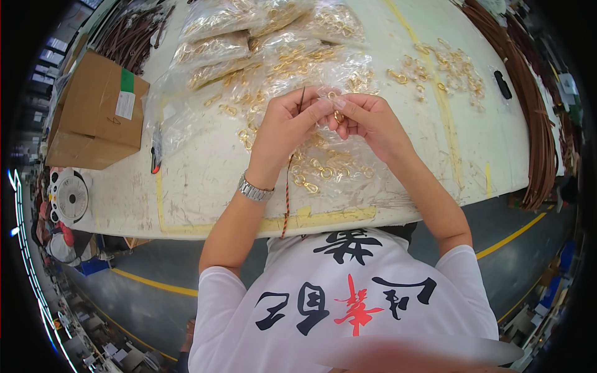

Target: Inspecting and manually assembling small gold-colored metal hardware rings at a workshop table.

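My left hand (287, 123) and my right hand (377, 124) meet over the middle of the table, thumbs and fingers pinched together. Between them is a small gold snap hook (338, 116), partly covered by my fingers, with a bit of clear wrap at its top. A thin dark pointed tool (302, 99) sticks up from my left fingers; its other end is hidden. Below that hand a red-and-black twisted cord (287, 199) hangs over the table's front edge. Loose gold snap hooks (306, 183) in clear wrap lie under and in front of my hands.
Clear bags of gold hooks (214, 51) are heaped at the back. More wrapped hooks (457, 65) lie right, near a black object (502, 85) and brown strips (542, 137). At left are a cardboard box (93, 137), a red-and-black-handled cutter (155, 163) and a fan (69, 198).
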A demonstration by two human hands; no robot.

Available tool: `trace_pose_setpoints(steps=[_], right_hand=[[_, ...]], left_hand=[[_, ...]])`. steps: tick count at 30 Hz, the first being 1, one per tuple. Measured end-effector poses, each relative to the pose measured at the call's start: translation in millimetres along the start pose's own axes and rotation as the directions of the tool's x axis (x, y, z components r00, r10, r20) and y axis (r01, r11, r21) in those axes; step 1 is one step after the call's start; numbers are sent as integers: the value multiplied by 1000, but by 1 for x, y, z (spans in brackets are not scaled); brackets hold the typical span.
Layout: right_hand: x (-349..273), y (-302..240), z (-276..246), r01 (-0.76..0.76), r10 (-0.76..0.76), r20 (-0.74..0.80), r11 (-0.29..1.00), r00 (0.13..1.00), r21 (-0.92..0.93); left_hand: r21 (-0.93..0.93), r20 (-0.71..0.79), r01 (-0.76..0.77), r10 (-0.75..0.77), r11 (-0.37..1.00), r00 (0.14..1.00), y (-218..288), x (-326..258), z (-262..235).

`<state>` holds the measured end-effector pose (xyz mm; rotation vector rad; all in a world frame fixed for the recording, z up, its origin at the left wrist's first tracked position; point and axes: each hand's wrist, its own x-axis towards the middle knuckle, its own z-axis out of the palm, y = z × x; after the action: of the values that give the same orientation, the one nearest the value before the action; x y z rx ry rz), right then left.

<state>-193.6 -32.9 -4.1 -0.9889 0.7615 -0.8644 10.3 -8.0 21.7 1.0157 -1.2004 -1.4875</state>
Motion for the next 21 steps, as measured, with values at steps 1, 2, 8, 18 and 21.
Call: trace_pose_setpoints(steps=[1, 2, 8, 18, 21], right_hand=[[0, 2, -2, -27, 28, 50, 999, 998, -17], [1, 3, -3, -54, 57, 100, 998, 993, -36], [1, -5, 1, -127, 150, 155, 981, 976, -148], [-15, 7, 25, 376, -466, 171, 391, 868, -840], [-13, 9, 24, 358, -499, 235, 165, 834, -919]], left_hand=[[1, -3, 1, -1, 1000, 1000, -1, 0, -1], [16, -7, 7, -7, 1000, 1000, -4, 1, -3], [40, -39, 71, -70, 997, 997, -10, 2, -10], [134, -169, -38, 61, 990, 984, -23, 1, 6], [175, -139, 19, 6, 984, 990, -23, 3, -2]])
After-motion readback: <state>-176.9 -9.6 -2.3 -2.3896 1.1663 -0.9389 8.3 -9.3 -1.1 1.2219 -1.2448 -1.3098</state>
